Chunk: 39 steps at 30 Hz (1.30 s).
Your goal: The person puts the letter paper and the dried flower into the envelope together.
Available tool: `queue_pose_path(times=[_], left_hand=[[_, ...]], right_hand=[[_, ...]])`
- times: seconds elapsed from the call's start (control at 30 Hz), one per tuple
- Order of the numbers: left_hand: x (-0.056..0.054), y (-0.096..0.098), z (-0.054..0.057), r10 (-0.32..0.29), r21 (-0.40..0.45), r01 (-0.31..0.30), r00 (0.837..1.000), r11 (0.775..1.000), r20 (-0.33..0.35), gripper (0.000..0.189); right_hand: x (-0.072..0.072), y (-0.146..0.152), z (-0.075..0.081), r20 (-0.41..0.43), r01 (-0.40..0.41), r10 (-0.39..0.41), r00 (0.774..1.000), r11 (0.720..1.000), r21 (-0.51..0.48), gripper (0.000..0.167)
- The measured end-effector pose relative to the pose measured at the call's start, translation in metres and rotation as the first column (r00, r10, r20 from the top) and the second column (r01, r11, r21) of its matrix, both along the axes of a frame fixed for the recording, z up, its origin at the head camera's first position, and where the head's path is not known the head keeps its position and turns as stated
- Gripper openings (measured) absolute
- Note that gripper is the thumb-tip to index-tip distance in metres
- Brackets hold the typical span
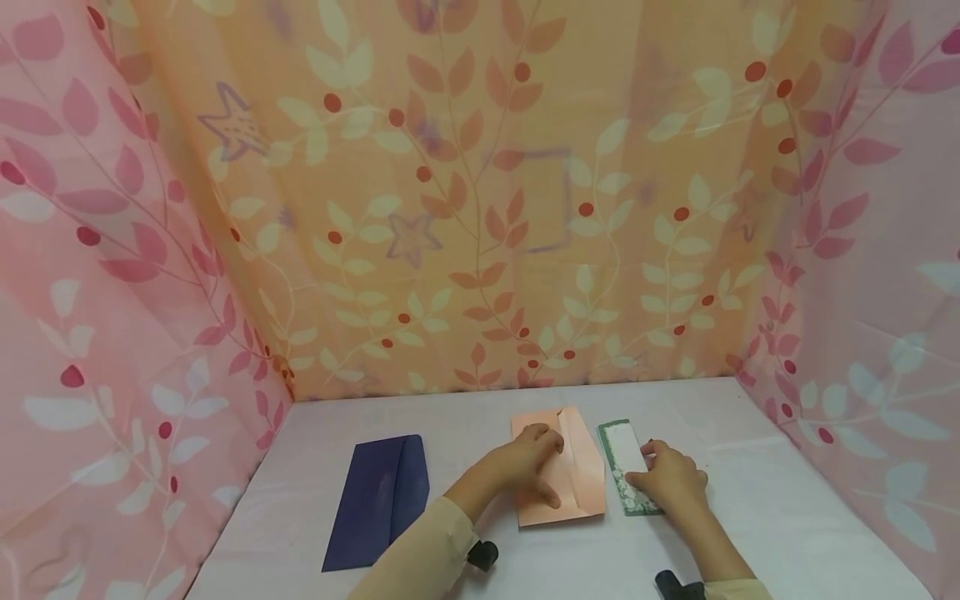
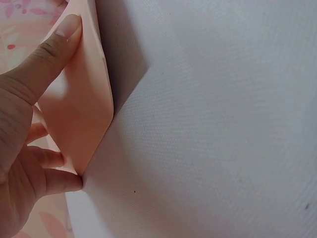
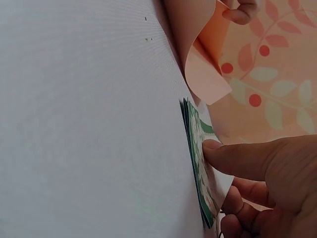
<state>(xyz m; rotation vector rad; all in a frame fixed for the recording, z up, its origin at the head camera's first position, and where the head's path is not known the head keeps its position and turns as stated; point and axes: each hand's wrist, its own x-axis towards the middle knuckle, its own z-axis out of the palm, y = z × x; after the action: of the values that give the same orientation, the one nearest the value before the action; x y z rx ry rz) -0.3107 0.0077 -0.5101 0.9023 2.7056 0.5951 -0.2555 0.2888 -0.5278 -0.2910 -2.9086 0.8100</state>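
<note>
My left hand [image 1: 528,462] is on a peach envelope [image 1: 588,475] whose flap points right. Thumb and fingers sit apart on it, and the left wrist view shows the envelope [image 2: 79,109] bowed between them. In the right wrist view its mouth [image 3: 210,42] gapes, with a fingertip of the left hand at the edge. To the right, my right hand [image 1: 675,479] holds a folded white card with a green patterned border [image 1: 621,450] by its right side. The right wrist view shows the thumb on the card's face [image 3: 200,168] and fingers at its far edge; its layers are visible.
A dark blue envelope [image 1: 367,500] lies left of the left forearm, its flap side to the right. White cloth covers the table [image 1: 465,417]. Patterned curtains [image 1: 480,208] stand behind and on both sides.
</note>
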Motion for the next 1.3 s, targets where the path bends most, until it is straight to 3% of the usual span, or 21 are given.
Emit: queue_pose_path(times=[0.43, 0.63, 1.07, 1.3], left_hand=[[0.001, -0.002, -0.001, -0.020, -0.011, 0.020, 1.000, 1.000, -0.023, 0.080], [0.000, -0.003, -0.006, -0.029, -0.009, 0.029, 0.999, 1.000, -0.035, 0.081], [0.000, -0.001, -0.002, -0.022, -0.008, 0.021, 0.999, 1.000, -0.023, 0.079], [0.002, -0.001, 0.002, -0.020, -0.005, 0.020, 1.000, 1.000, -0.019, 0.080]], right_hand=[[0.000, 0.015, 0.002, 0.006, -0.074, 0.075, 0.997, 0.996, -0.052, 0.043], [0.000, 0.022, 0.007, 0.049, -0.095, 0.098, 0.994, 0.994, -0.060, 0.046], [0.003, 0.032, 0.015, 0.099, -0.168, 0.205, 0.974, 0.940, -0.299, 0.039], [0.002, 0.033, 0.022, 0.119, -0.113, 0.164, 0.979, 0.931, -0.348, 0.044]])
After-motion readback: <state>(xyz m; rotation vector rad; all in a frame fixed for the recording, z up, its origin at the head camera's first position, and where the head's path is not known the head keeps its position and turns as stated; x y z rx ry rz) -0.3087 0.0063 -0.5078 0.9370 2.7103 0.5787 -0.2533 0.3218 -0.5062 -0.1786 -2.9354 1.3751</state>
